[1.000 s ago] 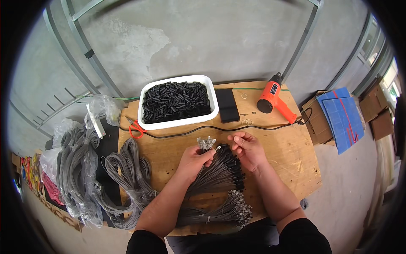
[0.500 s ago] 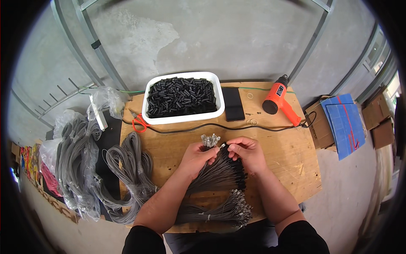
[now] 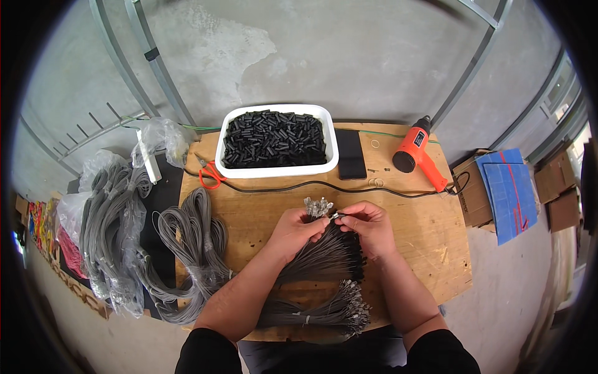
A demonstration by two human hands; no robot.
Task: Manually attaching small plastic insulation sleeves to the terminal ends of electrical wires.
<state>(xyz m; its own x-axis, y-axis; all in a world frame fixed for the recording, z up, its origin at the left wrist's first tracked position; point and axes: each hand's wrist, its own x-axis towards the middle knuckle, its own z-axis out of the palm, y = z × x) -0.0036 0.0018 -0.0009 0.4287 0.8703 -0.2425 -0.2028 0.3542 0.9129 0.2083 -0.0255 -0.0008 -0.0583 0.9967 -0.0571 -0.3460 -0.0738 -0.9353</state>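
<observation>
My left hand (image 3: 296, 234) is closed around a bunch of grey cables, whose pale metal connector ends (image 3: 317, 207) stick up beyond the fingers. Its thumb and forefinger pinch one cable near a small silver tip (image 3: 335, 216). Right at that tip, my right hand (image 3: 370, 230) is closed in a pinch on what looks like a small black sleeve, mostly hidden by the fingers. Below both hands fans a bundle of grey cables (image 3: 319, 258) with black ends along its right side. Nearer me lies a tied cable bundle (image 3: 288, 313) with bare silver connectors.
Behind the hands stands a white tub (image 3: 333, 159) of short black sleeves, beside a dark phone (image 3: 352, 156). An orange heat gun (image 3: 420, 153) and its black cord (image 3: 293, 185) lie on the wooden table (image 3: 430, 230). Orange-handled scissors (image 3: 212, 176) and coiled grey cables (image 3: 196, 234) are leftward.
The whole view has shifted slightly. Both hands stay close together at the cable tip, and the right fingers have closed in around it, with more black showing beside the silver tip.
</observation>
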